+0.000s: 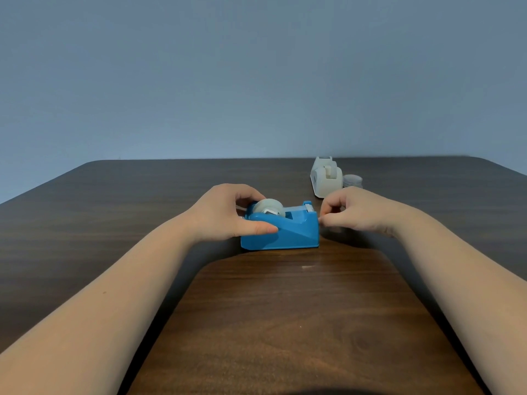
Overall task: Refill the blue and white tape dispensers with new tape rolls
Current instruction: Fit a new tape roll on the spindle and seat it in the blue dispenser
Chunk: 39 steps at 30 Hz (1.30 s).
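The blue dispenser (281, 230) is lying lengthwise left-right; the left hand (228, 213) is gripping its roll end, while the right hand (353, 210) is pinching closed at the cutter end, seemingly on tape.

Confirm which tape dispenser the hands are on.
The blue plastic tape dispenser nearest the person, roll loaded; the white plastic tape dispenser sits untouched farther back right.

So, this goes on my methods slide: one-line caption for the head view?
Left hand steadies the blue dispenser while the right hand pinches at its cutter end.
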Motion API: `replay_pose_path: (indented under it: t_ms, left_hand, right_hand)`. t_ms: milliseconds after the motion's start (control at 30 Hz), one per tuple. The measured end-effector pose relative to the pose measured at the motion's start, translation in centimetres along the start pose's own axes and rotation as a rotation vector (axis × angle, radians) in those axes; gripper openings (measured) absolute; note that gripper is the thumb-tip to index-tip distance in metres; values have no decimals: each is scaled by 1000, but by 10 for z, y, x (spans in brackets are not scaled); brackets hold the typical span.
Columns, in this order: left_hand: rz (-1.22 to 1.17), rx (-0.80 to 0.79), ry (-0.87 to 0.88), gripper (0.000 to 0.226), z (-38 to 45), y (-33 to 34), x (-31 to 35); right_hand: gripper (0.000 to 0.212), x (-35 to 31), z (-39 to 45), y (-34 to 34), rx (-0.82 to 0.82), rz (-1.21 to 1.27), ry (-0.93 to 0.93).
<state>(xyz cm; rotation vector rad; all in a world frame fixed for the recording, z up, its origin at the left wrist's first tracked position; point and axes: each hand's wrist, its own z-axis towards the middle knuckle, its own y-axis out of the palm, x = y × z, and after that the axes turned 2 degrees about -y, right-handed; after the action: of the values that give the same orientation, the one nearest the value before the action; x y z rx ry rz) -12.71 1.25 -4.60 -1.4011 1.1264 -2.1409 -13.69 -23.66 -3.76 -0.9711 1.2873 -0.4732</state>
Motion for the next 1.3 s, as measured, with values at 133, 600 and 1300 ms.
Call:
replay_pose_path:
  t_ms: [133,600,1300]
  left_hand:
    - [29,41,-31,44,0,0,1]
    - [124,80,-213,47,-7,-20,-12]
    - [123,206,-356,43,58,-6,-66]
  right_hand:
    - [31,8,7,6,21,-149,42]
    - [51,-35,3,32,197,-113,-61]
    - [33,-43,48,57,304,-67,6]
